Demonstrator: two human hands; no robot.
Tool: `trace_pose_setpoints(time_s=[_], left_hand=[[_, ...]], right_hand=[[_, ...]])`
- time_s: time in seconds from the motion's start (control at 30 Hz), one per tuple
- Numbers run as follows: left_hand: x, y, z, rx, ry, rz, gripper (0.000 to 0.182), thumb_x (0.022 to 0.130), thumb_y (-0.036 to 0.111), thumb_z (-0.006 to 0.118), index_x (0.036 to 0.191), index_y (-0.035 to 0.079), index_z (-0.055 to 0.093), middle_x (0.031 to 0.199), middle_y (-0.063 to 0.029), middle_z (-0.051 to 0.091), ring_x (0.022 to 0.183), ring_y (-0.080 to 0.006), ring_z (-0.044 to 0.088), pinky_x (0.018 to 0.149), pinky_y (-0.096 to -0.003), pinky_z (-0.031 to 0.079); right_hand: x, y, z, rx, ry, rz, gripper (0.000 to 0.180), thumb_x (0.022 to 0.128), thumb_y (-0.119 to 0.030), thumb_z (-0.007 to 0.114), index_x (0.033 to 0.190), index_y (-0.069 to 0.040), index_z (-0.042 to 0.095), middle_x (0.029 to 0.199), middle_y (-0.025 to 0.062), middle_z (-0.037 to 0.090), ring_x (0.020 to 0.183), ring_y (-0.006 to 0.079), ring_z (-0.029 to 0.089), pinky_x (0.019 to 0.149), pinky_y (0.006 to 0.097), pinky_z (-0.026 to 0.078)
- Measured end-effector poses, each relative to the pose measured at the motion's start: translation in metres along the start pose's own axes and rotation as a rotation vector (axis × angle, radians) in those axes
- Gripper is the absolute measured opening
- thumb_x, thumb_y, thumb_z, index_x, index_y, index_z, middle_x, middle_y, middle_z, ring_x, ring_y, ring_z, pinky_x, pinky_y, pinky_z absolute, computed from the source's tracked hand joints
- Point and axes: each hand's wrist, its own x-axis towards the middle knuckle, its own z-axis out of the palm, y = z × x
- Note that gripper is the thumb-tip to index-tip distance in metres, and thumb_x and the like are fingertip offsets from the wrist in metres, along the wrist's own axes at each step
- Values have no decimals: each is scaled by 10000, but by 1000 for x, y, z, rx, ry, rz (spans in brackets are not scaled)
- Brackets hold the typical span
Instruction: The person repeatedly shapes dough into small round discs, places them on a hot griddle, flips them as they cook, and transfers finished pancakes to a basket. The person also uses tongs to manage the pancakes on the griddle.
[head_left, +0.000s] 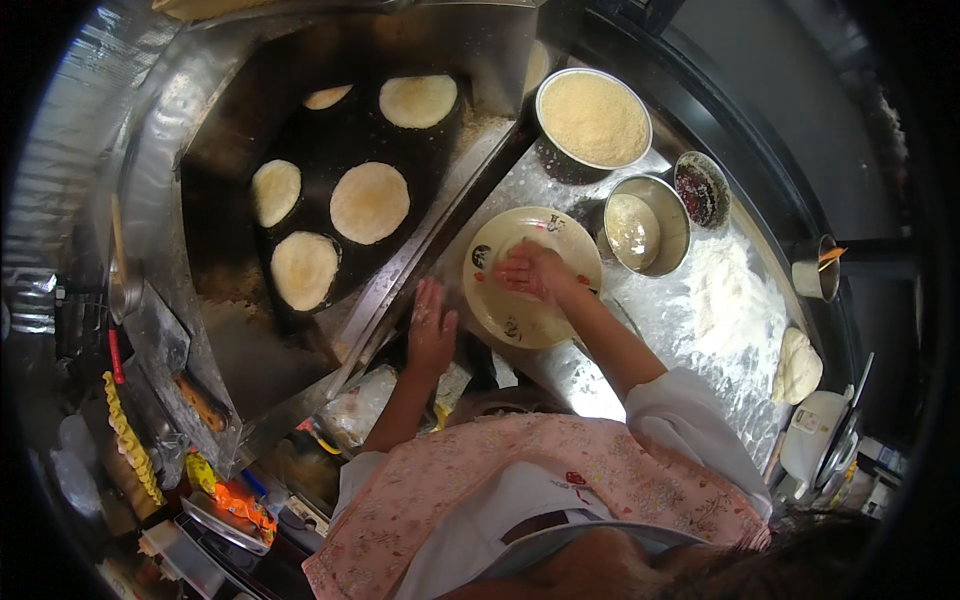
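Observation:
My right hand (534, 271) is over a cream-coloured round plate (551, 324) with dark and red printed marks. Its fingers point left and are partly curled; blur hides whether anything lies beneath them. Left of the plate, my left hand (430, 330) is stretched out beside the metal edge (390, 281) of a griddle, thumb spread and palm holding nothing. On the dark griddle (315, 169) lie several flat dough rounds, among them a whole disc (370, 203) and a browning one (304, 271). A metal pot (667, 251) with pale contents stands right of the plate.
A large bowl of yellowish crumbly powder (595, 116) and a small tin with dark red contents (702, 190) stand behind. White flour (731, 300) covers the counter at right, near a dough lump (796, 367). A metal cup (814, 277) sits at the far right edge.

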Motion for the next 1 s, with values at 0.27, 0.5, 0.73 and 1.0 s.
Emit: trace_pose_setpoints(time_s=[0.27, 0.5, 0.73, 1.0], left_hand=[[48, 21, 24, 34, -327, 322, 427, 896, 180, 514, 1264, -36, 497, 1430, -233, 389, 1364, -371, 333, 1124, -439, 269], [89, 62, 111, 351, -479, 681, 711, 885, 438, 505, 1399, -33, 366, 1512, -194, 286, 1431, -321, 203, 1168, -441, 99], [91, 71, 121, 525, -130, 440, 636, 896, 388, 500, 1410, 30, 389, 1468, -208, 350, 1391, -317, 290, 1141, -445, 182], [122, -33, 141, 322, -119, 230, 442, 826, 325, 631, 1162, 42, 591, 1090, -175, 622, 1088, -353, 551, 939, -452, 429]], right_hand=[[-50, -4, -46, 169, -47, -384, 443, 966, -481, 448, 1091, -67, 545, 971, 156, 666, 840, 232, 645, 671, 318, 517], [-40, 37, -92, -770, 462, -784, 217, 932, -235, 531, 858, -51, 619, 725, 127, 667, 566, 200, 632, 519, 307, 501], [-20, 49, -94, -1259, 682, -859, 284, 827, -272, 649, 824, 12, 641, 713, 211, 650, 649, 353, 659, 596, 434, 507], [-9, 19, -81, -1237, 769, -760, 339, 749, -323, 751, 807, -4, 653, 676, 188, 655, 648, 339, 657, 618, 433, 519]])
